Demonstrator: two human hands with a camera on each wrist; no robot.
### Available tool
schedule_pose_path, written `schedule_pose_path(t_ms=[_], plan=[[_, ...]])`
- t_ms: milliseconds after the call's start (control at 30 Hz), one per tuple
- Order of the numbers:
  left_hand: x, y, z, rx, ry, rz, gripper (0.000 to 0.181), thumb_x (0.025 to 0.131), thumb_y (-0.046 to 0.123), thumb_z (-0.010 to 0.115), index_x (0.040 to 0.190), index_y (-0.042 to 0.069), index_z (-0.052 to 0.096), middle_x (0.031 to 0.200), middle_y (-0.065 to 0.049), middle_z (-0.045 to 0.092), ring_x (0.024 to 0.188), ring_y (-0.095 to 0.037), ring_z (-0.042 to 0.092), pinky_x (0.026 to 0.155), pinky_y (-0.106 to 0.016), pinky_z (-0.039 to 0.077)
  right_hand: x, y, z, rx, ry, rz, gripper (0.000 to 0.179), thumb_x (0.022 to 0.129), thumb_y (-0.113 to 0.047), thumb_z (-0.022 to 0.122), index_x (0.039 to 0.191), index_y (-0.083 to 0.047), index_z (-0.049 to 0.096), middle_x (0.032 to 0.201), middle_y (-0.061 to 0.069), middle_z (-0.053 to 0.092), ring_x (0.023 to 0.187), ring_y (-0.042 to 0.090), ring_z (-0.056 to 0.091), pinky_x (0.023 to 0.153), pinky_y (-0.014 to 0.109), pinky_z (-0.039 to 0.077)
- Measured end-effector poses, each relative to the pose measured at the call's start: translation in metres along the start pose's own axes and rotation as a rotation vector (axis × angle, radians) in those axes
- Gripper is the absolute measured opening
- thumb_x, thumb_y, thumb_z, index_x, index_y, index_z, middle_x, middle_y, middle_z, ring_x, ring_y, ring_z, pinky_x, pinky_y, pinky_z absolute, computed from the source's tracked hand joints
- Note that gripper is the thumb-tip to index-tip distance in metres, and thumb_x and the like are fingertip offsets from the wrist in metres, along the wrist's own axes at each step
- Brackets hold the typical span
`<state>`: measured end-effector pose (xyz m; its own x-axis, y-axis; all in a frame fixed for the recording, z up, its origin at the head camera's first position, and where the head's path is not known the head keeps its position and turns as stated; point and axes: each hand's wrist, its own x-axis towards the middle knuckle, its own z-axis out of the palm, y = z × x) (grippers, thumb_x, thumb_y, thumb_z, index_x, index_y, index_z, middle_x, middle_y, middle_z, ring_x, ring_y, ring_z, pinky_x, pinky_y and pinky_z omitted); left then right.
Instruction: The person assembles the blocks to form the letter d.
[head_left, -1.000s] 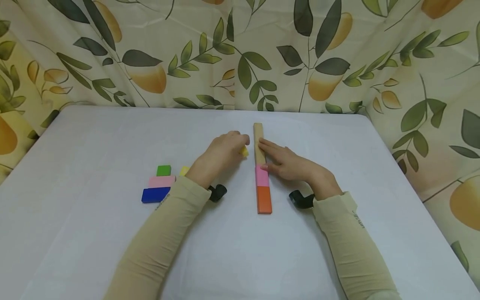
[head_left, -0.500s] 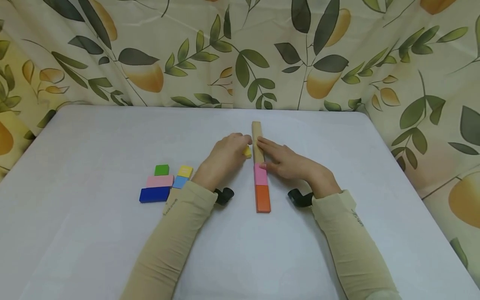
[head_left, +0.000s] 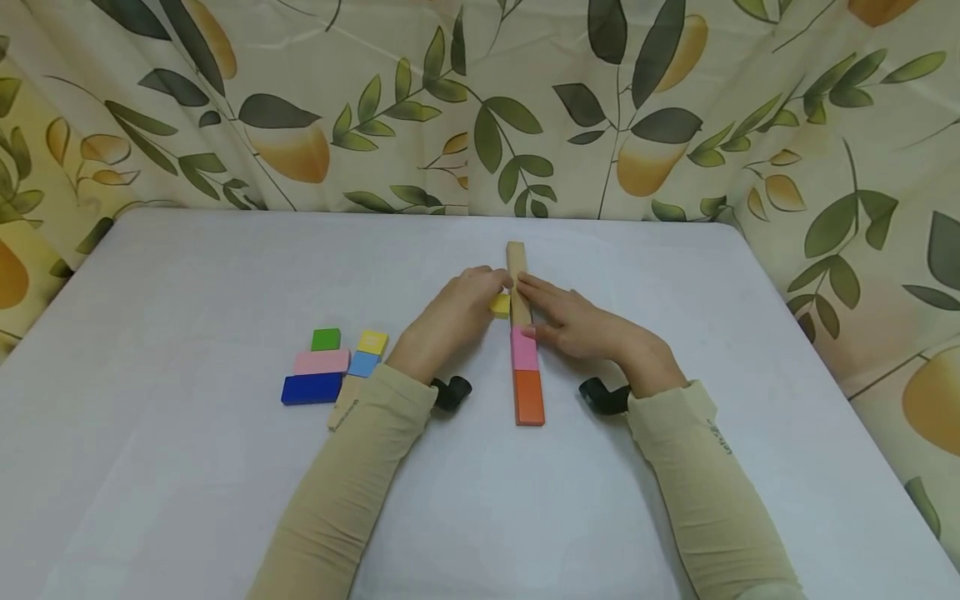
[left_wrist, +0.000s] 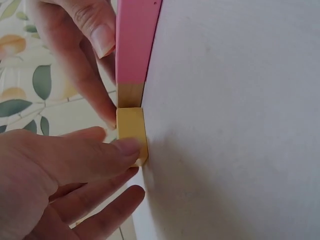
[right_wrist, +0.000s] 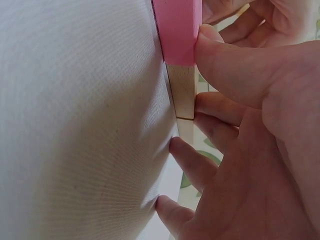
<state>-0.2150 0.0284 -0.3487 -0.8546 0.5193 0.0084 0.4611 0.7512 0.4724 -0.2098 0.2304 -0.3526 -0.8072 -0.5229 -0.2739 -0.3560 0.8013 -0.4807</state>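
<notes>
You have the small yellow block (head_left: 501, 307) near the centre of the head view, pinched in your left hand (head_left: 453, 312) beside the plain wooden block (head_left: 516, 260); your right hand's (head_left: 581, 327) fingers spread, thumb touching the pink block (head_left: 525, 356).

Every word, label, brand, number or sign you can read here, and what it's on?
No text is readable.
Left sleeve, near the cuff: dark lettering, too small and blurred.
Right sleeve, near the cuff: similar lettering, likewise unreadable.
Yellow block in the left hand: none visible.
</notes>
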Motion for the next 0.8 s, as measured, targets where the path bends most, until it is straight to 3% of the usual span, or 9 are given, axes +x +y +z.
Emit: schedule_pose_path(t_ms=[800], plan=[[0.0046,0.0028,0.0041,0.054,0.002,-0.071,0.043,0.091,0.005,0.070,0.131,0.009,0.059,0.123,-0.009,0.063,0.105,-0.020,0.059,0.095,-0.033,0.052,0.0000,-0.0011,-0.0003,0.003,-0.009,0.017,0.071,0.101,-0.024,0.053,0.159,-0.010,0.015,0.168,0.009,0.006,0.154,0.035,0.009,0.119,0.066,0.002]])
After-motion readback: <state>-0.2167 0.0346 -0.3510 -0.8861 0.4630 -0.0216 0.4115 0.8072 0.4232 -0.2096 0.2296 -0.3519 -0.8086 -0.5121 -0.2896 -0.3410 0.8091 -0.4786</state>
